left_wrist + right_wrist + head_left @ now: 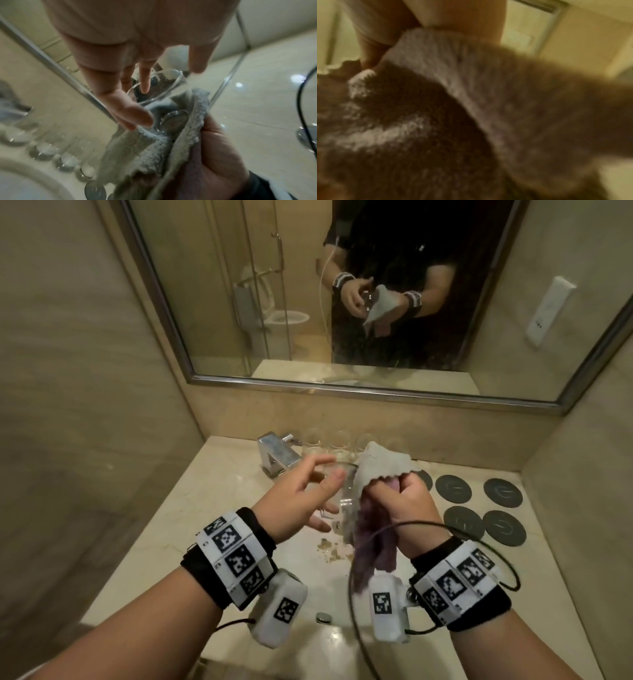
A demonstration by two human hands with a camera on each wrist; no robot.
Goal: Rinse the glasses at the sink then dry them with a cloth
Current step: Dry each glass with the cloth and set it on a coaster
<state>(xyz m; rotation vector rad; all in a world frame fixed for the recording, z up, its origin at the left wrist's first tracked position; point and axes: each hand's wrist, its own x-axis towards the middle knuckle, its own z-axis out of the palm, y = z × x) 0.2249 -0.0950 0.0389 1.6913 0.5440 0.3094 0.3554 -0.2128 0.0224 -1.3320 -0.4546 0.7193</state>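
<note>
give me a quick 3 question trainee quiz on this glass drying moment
1. True or false: the right hand grips the cloth.
2. Multiple choice: where do the round dark coasters lie? A) left of the tap B) on the counter to the right of the hands C) inside the sink
3. Fill the gap: the left hand touches the ____ with straight, spread fingers.

Key
1. True; the cloth is bunched in its curled fingers.
2. B; the tap stands at the back, with a row of other glasses beside it.
3. glass; the cloth wraps its base.
</note>
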